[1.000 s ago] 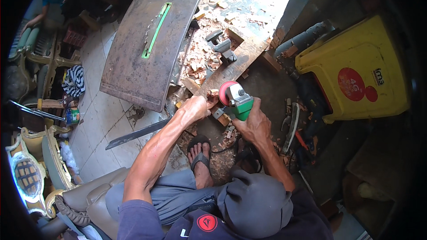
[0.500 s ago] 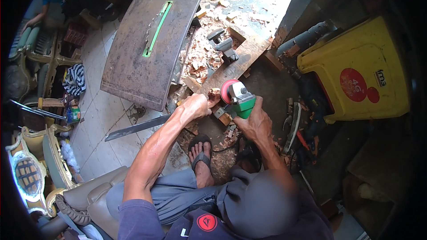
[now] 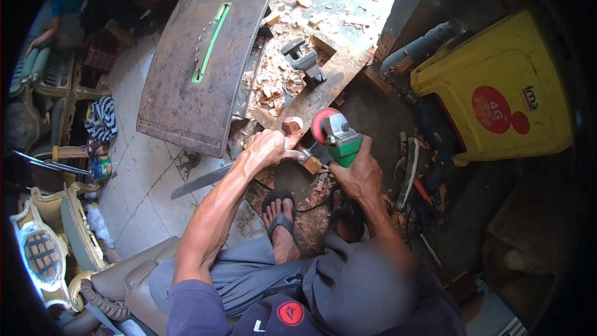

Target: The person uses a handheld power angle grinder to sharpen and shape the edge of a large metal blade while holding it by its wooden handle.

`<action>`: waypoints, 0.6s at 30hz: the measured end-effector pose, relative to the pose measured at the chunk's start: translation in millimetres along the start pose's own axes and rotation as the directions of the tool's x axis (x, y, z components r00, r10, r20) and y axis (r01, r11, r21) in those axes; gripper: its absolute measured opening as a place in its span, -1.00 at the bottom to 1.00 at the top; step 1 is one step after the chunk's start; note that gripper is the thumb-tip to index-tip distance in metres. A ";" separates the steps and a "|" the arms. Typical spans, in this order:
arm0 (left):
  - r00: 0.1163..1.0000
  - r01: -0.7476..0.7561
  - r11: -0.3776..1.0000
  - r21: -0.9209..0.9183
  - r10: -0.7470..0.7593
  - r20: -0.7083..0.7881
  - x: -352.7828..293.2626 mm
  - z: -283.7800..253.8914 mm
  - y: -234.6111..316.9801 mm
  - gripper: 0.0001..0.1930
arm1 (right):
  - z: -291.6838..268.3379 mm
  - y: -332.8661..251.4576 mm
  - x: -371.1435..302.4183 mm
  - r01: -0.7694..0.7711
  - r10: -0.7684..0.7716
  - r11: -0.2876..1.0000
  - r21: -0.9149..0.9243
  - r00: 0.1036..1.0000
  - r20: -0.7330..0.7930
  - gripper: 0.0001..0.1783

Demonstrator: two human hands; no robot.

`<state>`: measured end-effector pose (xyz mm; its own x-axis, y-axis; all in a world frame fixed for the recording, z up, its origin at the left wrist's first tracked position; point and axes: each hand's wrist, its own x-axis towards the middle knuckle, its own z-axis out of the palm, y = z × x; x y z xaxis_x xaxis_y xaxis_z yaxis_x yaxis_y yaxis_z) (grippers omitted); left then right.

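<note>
My left hand (image 3: pixel 266 149) is closed around a small reddish-brown piece of wood (image 3: pixel 291 126), whose rounded end sticks up past my fingers. It is held over the near end of a wooden board (image 3: pixel 333 84). My right hand (image 3: pixel 360 173) grips a green and silver angle grinder (image 3: pixel 343 138) by its body. The grinder's red disc (image 3: pixel 321 126) faces the wood, with a narrow gap between them. Much of the wood piece is hidden inside my left hand.
A brown table-saw top (image 3: pixel 180 81) with a toothed blade in a green-edged slot stands left of the board. Wood chips (image 3: pixel 273 90) surround a dark metal clamp (image 3: pixel 305 61). A yellow plastic stool (image 3: pixel 497 93) lies at right. A long metal blade (image 3: pixel 202 180) projects beneath my left forearm.
The grinder's disc has come away from the wood piece, slightly to the right. My left hand has shifted left, and the wood's rounded end now faces up. The whole view has shifted a little.
</note>
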<state>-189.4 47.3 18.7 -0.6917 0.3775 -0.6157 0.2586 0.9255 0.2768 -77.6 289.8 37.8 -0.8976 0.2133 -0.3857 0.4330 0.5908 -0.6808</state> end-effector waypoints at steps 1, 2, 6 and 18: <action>1.000 -0.007 1.000 0.007 0.007 0.003 -0.5 -1.0 3.1 -0.07 | 0.3 -1.5 1.0 0.016 -0.016 1.000 0.004 1.000 -0.005 -0.10; 1.000 -0.015 0.999 0.046 0.015 -0.009 -2.0 -1.5 6.2 -0.08 | 1.1 -2.6 2.2 0.032 -0.032 0.999 0.008 0.999 -0.009 -0.10; 0.998 -0.059 0.988 0.145 0.062 -0.014 -3.9 -3.3 9.5 -0.17 | 9.9 -0.8 6.6 0.035 -0.035 0.999 -0.012 0.999 -0.012 -0.09; 0.996 -0.086 0.972 0.217 0.092 -0.014 2.3 -1.7 1.4 -0.40 | 15.0 -2.5 4.8 0.055 -0.055 0.997 -0.044 0.998 0.010 -0.11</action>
<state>-191.8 49.3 18.9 -0.6746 0.4603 -0.5771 0.4577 0.8742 0.1621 -81.8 277.7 28.3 -0.9192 0.1731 -0.3537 0.3786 0.6356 -0.6728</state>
